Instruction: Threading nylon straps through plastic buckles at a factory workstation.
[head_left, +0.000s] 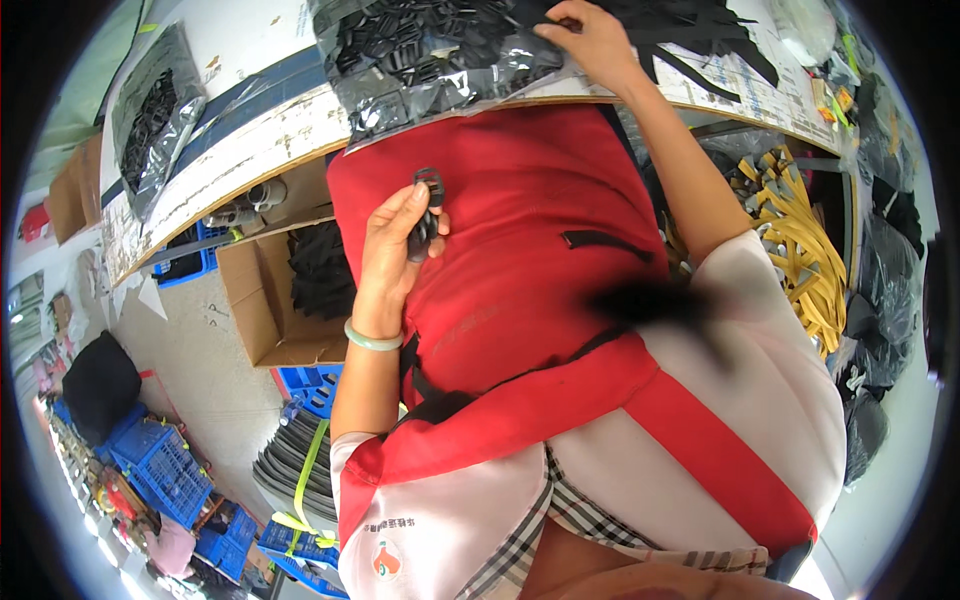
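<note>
Left hand (394, 232) pinches black buckles (424, 234), long axis benchward; black straps (697, 32) beside right hand (600, 48), its grip unclear.

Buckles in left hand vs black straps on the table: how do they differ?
Shape: the black buckles are short, rounded and slotted; the black straps are long, flat strips.
Pose: the black buckles are gripped in the left hand; the black straps lie loosely spread on the table.
Shared: both black.

Cardboard box (242, 300), left; blue crate (165, 468), lower left; yellow straps (806, 255), right.
</note>
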